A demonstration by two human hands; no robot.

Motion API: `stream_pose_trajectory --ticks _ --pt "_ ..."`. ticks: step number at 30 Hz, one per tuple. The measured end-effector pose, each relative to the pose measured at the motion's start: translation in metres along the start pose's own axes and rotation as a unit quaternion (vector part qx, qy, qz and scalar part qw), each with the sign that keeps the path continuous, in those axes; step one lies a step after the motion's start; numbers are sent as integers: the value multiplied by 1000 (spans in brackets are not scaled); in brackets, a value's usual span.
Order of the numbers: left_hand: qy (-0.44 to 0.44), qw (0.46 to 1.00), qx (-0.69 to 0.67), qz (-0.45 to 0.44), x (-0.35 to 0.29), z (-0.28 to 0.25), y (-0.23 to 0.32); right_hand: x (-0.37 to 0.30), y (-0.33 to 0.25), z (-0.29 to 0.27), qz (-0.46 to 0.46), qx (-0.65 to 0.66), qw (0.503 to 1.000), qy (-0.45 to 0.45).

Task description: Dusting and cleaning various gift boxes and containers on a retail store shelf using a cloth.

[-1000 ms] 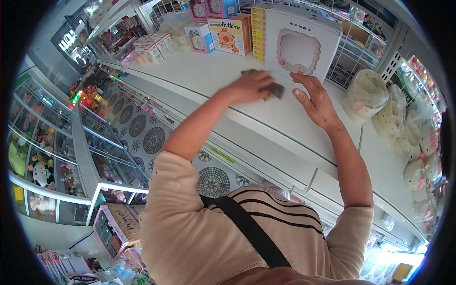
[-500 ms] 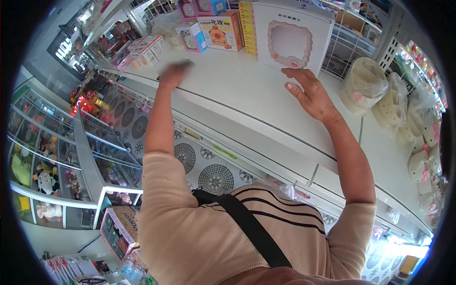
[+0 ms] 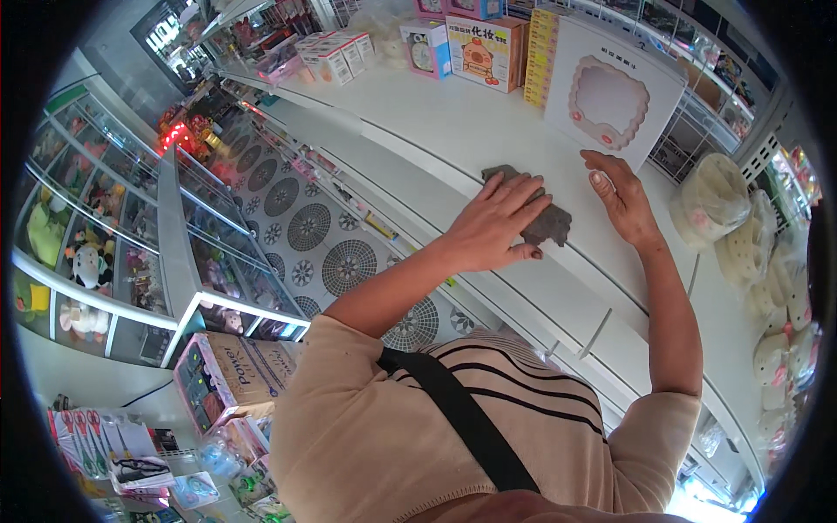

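Note:
A crumpled dark grey cloth [image 3: 547,224] lies on the front part of the white shelf [image 3: 436,144]. My left hand [image 3: 501,218] is laid over it, fingers bent down onto the cloth and thumb out to the side. Further right, my right hand [image 3: 621,199] is held at the shelf with nothing in it, its fingers apart and slightly curved. The fingertips are close to the lower edge of a white box [image 3: 615,83] with a scalloped pink frame on its front; I cannot tell whether they touch it.
Behind stand a yellow box stack [image 3: 541,57], an orange-and-white box [image 3: 485,54] and a clock box [image 3: 425,50]. Small white boxes [image 3: 336,57] sit far left. Plastic-wrapped cream baskets [image 3: 711,200] line the right. Glass display cases [image 3: 96,227] stand left, across a patterned floor [image 3: 349,266].
My left hand has swept with the cloth from the far left of the shelf to its front middle, near my right hand. The view has shifted left; my right hand stays by the white box.

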State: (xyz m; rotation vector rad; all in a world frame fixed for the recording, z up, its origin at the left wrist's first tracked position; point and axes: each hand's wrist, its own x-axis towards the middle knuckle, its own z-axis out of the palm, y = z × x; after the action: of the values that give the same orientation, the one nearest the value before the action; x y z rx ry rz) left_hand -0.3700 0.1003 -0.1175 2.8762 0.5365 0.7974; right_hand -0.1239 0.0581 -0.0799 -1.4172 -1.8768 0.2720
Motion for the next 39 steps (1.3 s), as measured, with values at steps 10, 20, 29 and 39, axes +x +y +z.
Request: stream_pose_trajectory --ticks 10,20,29,39 --pt "49 981 113 -147 -26 -37 -155 0 -3 -2 -3 -19 999 33" --pt "2 997 33 -70 16 -14 -96 -5 -2 -3 25 -68 997 2" --pt "109 951 -288 -15 89 26 -25 1 -4 7 -36 -68 997 11" --pt "446 855 -261 -36 222 -5 -90 6 21 -16 93 166 974 125"
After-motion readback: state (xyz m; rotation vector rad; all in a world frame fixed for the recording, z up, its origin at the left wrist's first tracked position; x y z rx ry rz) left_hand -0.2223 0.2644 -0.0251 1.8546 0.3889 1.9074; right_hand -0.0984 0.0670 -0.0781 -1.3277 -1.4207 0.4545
